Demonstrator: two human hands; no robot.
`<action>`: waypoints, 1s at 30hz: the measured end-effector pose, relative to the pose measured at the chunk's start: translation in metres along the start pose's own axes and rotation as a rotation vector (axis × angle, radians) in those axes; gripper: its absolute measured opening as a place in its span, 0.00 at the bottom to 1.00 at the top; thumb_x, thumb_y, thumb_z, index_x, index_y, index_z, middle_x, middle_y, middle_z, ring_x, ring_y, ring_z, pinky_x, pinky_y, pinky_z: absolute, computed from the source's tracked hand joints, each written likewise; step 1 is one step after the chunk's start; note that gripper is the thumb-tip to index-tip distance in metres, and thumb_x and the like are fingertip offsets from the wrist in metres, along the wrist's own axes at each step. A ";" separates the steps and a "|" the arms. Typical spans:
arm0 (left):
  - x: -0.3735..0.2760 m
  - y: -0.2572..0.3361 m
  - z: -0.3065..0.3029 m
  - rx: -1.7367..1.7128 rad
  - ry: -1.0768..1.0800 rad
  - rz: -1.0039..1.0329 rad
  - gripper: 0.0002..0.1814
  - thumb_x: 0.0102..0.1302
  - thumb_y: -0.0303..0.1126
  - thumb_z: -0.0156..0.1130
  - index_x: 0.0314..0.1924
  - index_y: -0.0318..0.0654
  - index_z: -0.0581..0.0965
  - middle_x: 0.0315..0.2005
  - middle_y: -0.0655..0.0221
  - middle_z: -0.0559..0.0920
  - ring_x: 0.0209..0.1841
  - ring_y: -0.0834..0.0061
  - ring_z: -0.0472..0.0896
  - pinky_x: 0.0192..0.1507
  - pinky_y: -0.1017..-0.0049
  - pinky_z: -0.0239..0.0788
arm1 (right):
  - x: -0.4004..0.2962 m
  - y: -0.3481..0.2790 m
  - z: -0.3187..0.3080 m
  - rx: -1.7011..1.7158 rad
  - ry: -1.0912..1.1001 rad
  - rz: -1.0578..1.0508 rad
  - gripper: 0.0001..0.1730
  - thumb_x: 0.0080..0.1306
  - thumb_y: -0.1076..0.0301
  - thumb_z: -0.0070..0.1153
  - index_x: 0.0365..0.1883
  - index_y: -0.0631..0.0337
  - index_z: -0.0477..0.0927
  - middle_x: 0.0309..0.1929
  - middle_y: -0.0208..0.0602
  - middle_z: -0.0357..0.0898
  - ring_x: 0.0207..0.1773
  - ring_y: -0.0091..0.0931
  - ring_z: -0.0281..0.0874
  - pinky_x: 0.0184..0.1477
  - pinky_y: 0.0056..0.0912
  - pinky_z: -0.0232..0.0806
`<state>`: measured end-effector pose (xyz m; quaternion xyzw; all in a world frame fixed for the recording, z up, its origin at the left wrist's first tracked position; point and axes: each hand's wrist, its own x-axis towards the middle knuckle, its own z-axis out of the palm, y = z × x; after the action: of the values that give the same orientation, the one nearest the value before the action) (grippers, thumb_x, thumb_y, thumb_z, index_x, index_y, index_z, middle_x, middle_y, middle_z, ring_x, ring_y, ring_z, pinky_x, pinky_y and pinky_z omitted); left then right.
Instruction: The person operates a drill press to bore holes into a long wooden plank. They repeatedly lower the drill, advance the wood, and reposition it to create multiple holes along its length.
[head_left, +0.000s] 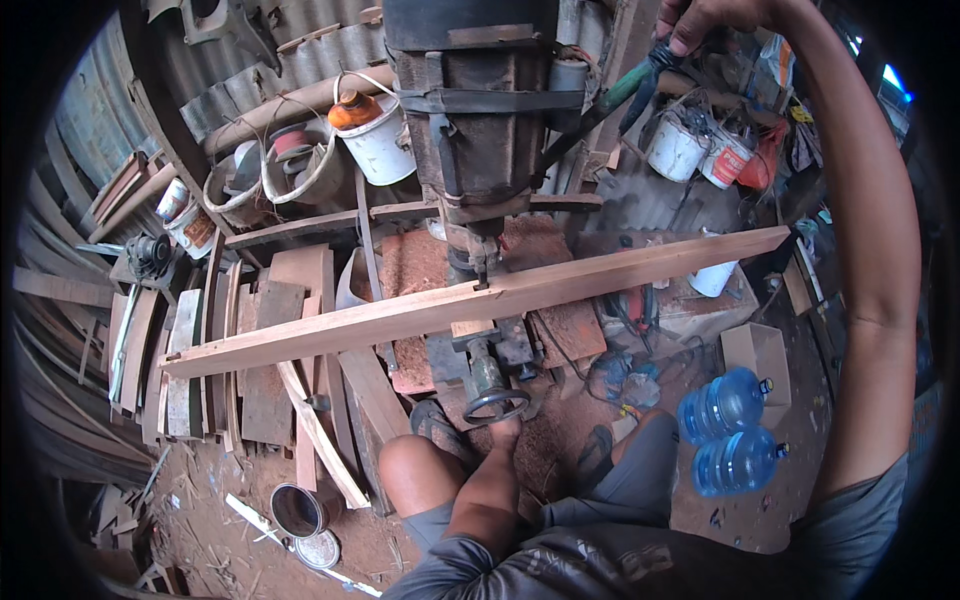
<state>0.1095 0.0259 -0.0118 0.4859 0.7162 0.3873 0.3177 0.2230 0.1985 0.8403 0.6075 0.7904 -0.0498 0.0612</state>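
Observation:
High at the right, my right hand (684, 28) is closed around the end of a long lever (611, 97) on a mortising machine (480, 127). Below the machine's head, a chisel-like bit (481, 279) meets the top edge of a long wooden beam (352, 319), where a slot or notch shows. The beam lies across the machine, over a vise-like clamp (480, 367) with a handwheel (496, 406). My left hand (507, 430) is at the near rim of this wheel; its fingers are hidden, so its grip does not show.
Wood shavings cover the machine's surroundings. Boards (274, 360) lean at the left, near an open can (298, 510). Two blue water bottles (724, 405) and a cardboard box (757, 367) stand at the right. Buckets (375, 142) hang along the corrugated wall.

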 end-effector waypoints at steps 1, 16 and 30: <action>0.008 -0.017 -0.019 -0.016 0.044 -0.044 0.21 0.78 0.39 0.50 0.64 0.38 0.77 0.63 0.47 0.79 0.67 0.47 0.75 0.65 0.52 0.68 | 0.003 -0.013 0.004 0.017 0.026 -0.056 0.23 0.60 0.60 0.78 0.50 0.64 0.89 0.41 0.34 0.91 0.44 0.24 0.86 0.49 0.31 0.77; -0.001 0.036 -0.053 -0.073 0.107 -0.686 0.38 0.67 0.67 0.59 0.55 0.37 0.84 0.56 0.50 0.85 0.60 0.47 0.81 0.61 0.54 0.71 | -0.123 0.003 0.157 -0.236 0.505 -0.078 0.19 0.62 0.59 0.71 0.46 0.62 0.89 0.38 0.53 0.88 0.43 0.47 0.87 0.50 0.49 0.77; -0.047 0.431 -0.177 -0.908 0.111 0.819 0.10 0.74 0.33 0.64 0.42 0.34 0.75 0.33 0.64 0.71 0.35 0.68 0.70 0.42 0.69 0.66 | -0.141 0.025 0.248 -0.091 0.029 -0.173 0.24 0.76 0.62 0.53 0.62 0.69 0.65 0.38 0.56 0.84 0.36 0.44 0.88 0.34 0.50 0.78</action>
<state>0.1717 0.0367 0.4521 0.5170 0.2502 0.7691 0.2805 0.2923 0.0322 0.6171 0.5341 0.8422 -0.0102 0.0726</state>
